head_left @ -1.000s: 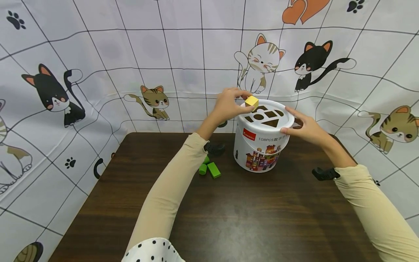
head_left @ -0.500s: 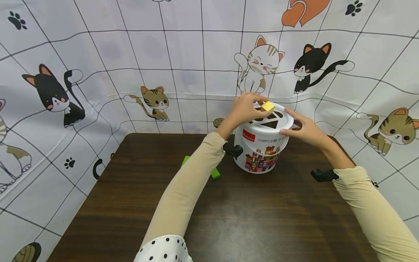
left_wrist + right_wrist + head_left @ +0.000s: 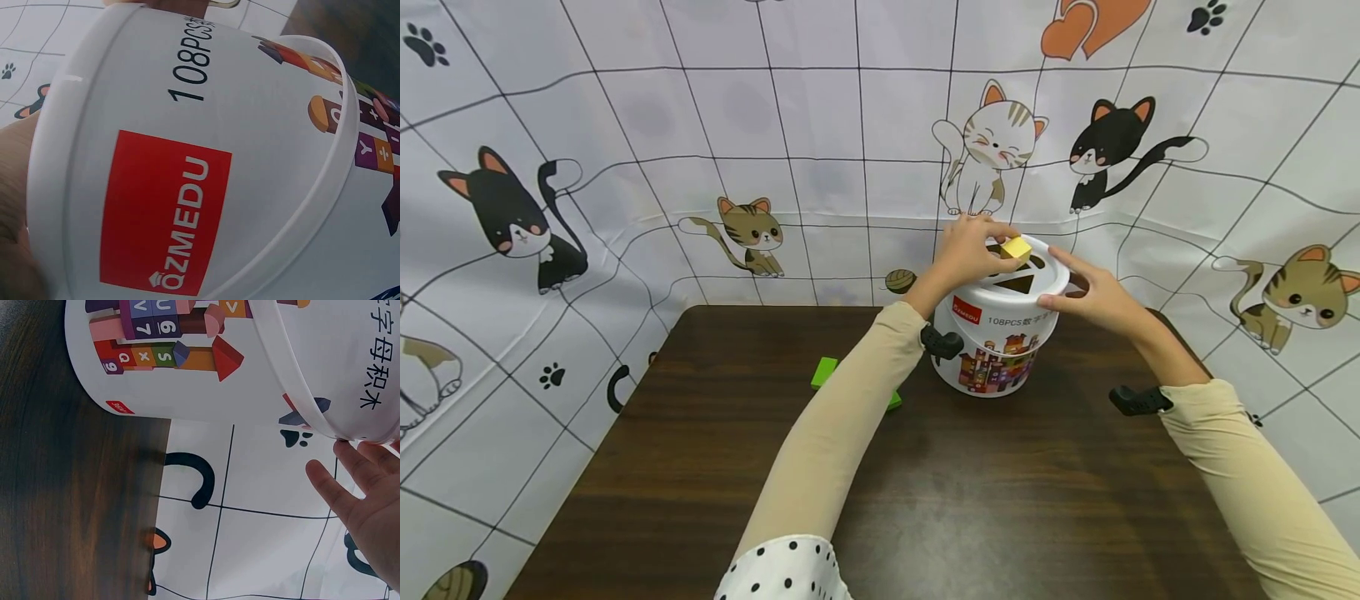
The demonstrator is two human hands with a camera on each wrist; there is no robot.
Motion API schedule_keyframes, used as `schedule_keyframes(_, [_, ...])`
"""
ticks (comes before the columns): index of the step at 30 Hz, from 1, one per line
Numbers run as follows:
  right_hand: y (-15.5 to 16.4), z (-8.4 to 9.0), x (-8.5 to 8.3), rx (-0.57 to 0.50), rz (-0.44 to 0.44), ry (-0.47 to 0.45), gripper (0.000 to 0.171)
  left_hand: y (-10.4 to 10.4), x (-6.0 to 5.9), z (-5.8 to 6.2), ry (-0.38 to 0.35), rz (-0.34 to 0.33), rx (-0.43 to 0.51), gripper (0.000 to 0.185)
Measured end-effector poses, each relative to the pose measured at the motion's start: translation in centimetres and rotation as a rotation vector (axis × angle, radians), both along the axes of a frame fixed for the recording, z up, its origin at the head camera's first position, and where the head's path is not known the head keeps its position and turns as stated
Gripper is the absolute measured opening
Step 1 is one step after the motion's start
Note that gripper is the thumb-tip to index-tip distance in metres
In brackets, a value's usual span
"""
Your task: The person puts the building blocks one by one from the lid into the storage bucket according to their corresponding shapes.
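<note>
On the far side of the brown table (image 3: 1000, 500) stands a white toy bucket (image 3: 1000, 350) with a red label and pictures of colored blocks on its wall. Its white lid (image 3: 1052, 279) has cut-out holes in it; a triangle hole shows plainly, and other holes sit near it. What lies inside the bucket cannot be seen. A small yellow block (image 3: 1016, 247) sits at the top of the lid, right at one of the holes, and the left hand (image 3: 966, 250) pinches it with curled fingers (image 3: 992, 227) from the far left side. The left arm, in a tan sleeve, reaches forward across the table and bends up at the wrist so the hand comes down on the lid. The right hand (image 3: 1093, 296) rests on the right edge of the lid with its fingers straight and loose, touching the rim and not curled round it. The right arm comes in from the right side, low over the table. Green blocks (image 3: 824, 372) lie flat on the table to the left of the bucket, partly hidden behind the left sleeve. A cloth with cartoon cats (image 3: 752, 233) hangs behind and around the table.
</note>
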State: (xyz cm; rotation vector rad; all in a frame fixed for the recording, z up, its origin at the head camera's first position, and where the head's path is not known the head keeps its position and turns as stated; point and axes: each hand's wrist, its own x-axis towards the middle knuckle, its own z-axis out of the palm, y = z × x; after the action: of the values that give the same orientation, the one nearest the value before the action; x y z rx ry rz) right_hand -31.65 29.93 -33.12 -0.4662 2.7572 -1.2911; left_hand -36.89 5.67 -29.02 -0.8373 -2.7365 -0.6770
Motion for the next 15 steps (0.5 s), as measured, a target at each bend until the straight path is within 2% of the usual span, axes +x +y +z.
schedule_keyframes(4, [-0.05,0.03,0.01,-0.003,-0.001,-0.003,0.093,0.03,0.07,-0.23,-0.008,-0.008,0.011,0.051])
schedule_keyframes(15, [-0.02,-0.11,-0.14,-0.027,0.004,0.005,0.092,0.16,0.14,-0.53,-0.012,-0.016,-0.068,0.052])
